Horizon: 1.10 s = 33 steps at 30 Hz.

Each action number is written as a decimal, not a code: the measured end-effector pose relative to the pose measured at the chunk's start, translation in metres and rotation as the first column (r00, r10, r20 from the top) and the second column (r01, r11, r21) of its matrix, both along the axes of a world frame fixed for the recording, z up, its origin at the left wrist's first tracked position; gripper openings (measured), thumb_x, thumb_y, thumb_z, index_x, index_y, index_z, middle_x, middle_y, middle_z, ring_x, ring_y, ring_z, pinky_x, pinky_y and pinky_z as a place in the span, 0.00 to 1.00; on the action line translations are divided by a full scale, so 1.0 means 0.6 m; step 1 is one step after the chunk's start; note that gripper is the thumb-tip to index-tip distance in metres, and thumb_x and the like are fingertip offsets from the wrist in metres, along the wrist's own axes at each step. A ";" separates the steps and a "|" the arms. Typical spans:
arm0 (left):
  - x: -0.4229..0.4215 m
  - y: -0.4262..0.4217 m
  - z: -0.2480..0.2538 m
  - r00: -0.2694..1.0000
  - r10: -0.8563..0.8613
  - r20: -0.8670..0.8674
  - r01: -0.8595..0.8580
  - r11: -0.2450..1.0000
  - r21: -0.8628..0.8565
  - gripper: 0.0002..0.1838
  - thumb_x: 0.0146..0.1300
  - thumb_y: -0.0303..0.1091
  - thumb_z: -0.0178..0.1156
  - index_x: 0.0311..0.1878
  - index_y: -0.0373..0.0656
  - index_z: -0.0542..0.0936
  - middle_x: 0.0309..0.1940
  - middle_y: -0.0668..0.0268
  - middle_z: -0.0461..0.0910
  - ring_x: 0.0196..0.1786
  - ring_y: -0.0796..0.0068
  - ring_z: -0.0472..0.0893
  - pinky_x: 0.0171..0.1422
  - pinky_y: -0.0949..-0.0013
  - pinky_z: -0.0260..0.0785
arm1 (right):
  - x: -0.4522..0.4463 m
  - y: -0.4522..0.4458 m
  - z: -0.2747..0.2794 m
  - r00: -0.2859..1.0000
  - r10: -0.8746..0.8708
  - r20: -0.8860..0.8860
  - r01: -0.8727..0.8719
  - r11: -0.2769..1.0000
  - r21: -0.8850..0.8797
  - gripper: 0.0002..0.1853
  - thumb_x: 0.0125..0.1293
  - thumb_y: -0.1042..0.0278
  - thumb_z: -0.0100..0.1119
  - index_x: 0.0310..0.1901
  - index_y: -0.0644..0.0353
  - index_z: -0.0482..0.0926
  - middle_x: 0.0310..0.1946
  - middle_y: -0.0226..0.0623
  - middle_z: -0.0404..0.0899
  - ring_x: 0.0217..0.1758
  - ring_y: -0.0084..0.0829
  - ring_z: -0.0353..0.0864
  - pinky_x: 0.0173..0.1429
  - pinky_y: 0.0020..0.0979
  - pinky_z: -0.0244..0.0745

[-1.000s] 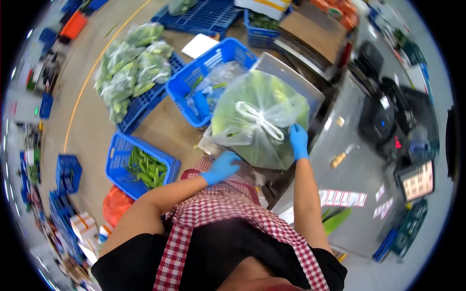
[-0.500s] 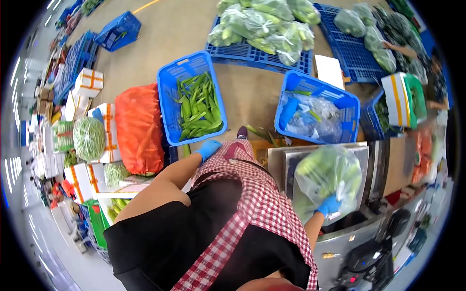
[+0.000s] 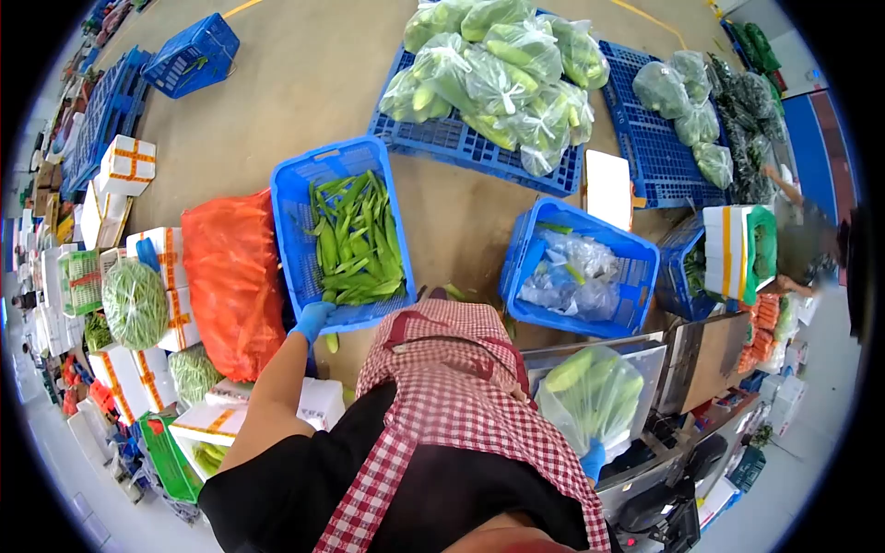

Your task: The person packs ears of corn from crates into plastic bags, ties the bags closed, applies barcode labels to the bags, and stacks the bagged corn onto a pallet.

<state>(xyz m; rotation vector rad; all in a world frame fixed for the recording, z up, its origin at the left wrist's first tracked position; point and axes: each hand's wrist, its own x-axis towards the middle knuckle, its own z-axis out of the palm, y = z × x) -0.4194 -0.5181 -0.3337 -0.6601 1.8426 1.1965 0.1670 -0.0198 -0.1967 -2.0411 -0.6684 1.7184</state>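
My left hand (image 3: 313, 319), in a blue glove, is at the near left corner of a blue plastic crate (image 3: 398, 267), its fingers curled over the rim. Long green husks or leaves (image 3: 355, 238) fill part of that crate. On the right, my gloved right hand (image 3: 593, 459) grips the gathered end of a clear plastic bag (image 3: 592, 394). Long green vegetables show through the plastic, and the bag rests on a metal surface (image 3: 651, 359). My checked apron (image 3: 452, 387) hides part of the floor between the hands.
A second blue crate (image 3: 642, 288) holds crumpled clear plastic. Bagged green vegetables (image 3: 498, 74) are heaped on a blue pallet (image 3: 419, 138). An orange mesh sack (image 3: 233, 286) stands left of the husk crate. A co-worker's arm (image 3: 785, 187) shows at the far right.
My left hand has moved from beside my hip to the crate's near corner. The view has shifted, and my right hand still holds the bag, now lower in view.
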 end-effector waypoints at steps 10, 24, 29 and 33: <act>-0.141 0.069 0.005 0.982 0.031 0.188 -0.025 0.999 -0.034 0.04 0.51 0.33 0.57 0.26 0.45 0.76 0.20 0.69 0.75 0.20 0.77 0.72 0.22 0.74 0.61 | -0.339 0.047 0.105 0.236 0.661 0.713 -0.917 0.394 -0.062 0.13 0.45 0.74 0.55 0.36 0.64 0.78 0.28 0.52 0.78 0.37 0.51 0.77 0.41 0.39 0.71; -0.404 0.431 0.132 0.953 0.169 0.250 -0.184 0.982 0.038 0.09 0.57 0.36 0.56 0.26 0.41 0.75 0.20 0.70 0.72 0.19 0.82 0.67 0.21 0.76 0.54 | -0.800 0.459 -0.007 -0.100 0.740 0.665 -0.991 -0.015 -0.132 0.17 0.49 0.68 0.56 0.42 0.63 0.76 0.32 0.50 0.78 0.36 0.48 0.77 0.42 0.40 0.72; -0.409 0.446 0.144 0.909 0.399 0.122 -0.405 0.913 0.034 0.08 0.57 0.37 0.56 0.28 0.43 0.77 0.20 0.70 0.73 0.19 0.81 0.68 0.22 0.77 0.57 | -1.134 0.628 -0.068 -0.086 0.667 0.741 -0.978 -0.199 0.066 0.21 0.46 0.83 0.50 0.46 0.63 0.73 0.38 0.54 0.77 0.44 0.47 0.76 0.48 0.38 0.71; -0.312 0.433 0.128 0.798 0.596 0.087 -0.602 0.792 0.100 0.06 0.56 0.36 0.56 0.29 0.45 0.76 0.21 0.71 0.74 0.20 0.81 0.70 0.22 0.77 0.58 | -1.396 0.708 -0.045 0.848 0.530 0.027 -0.502 0.784 0.366 0.26 0.42 0.84 0.54 0.49 0.64 0.72 0.42 0.45 0.75 0.41 0.42 0.76 0.44 0.39 0.74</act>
